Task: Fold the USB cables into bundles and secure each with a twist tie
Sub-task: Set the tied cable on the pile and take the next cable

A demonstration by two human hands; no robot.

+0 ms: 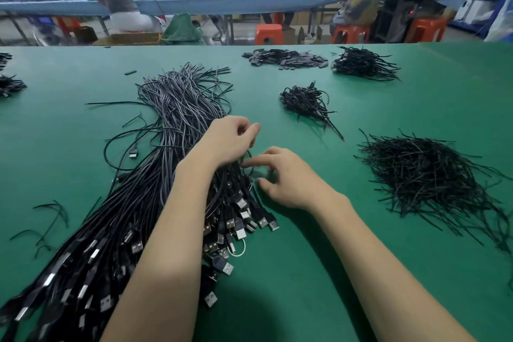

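While lying across the long heap of USB cables (166, 147) on the green table (305, 272): left hand (231, 141), fingers curled, pinching a thin cable strand at its tips. Right hand (286, 178) just beside the heap's plug ends, fingers bent and spread, whether gripping anything impossible to tell. Loose twist ties (424, 178) piled well to the right; finished bundles (305, 101) beyond the hands.

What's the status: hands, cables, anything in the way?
Left hand pinching a strand at the cable pile. Right hand loosely curled beside it, empty. Tie heap at right, untouched. No obstruction.
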